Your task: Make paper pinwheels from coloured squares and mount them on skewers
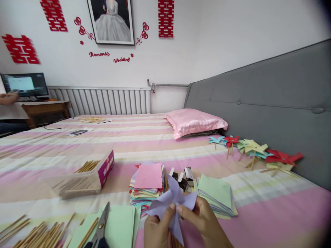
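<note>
While both hands met over the near edge of the bed (271, 213), the lavender pinwheel (173, 198) sat between them, raised off the cover.

Left hand (156, 230): fingers curled, thumb and forefinger pinched on the paper near its centre. Right hand (205, 220): fingers closed on the centre from the other side, thumb on top. Neither hand was slack. Judged: the pinch at the hub holds the folded-in corners together; released, they would likely spring flat. Could not tell whether a stick was under the paper.

Supplies lay close along the near edge, probably for reach. Scissors (101, 225) rested on light green sheets (120, 222) just left of the left hand. Loose wooden sticks (33, 234) lay at the near left corner.

Just beyond the hands were a stack of coloured squares (148, 184), pink on top, and a green-topped stack (216, 193) to its right, with small dark items between them, unidentified. Farther left stood an open box (88, 175) with more sticks.

Finished pinwheels (254, 150) lay along the grey headboard (271, 96), well apart from the stock, with a pink pillow (195, 122) beyond.
</note>
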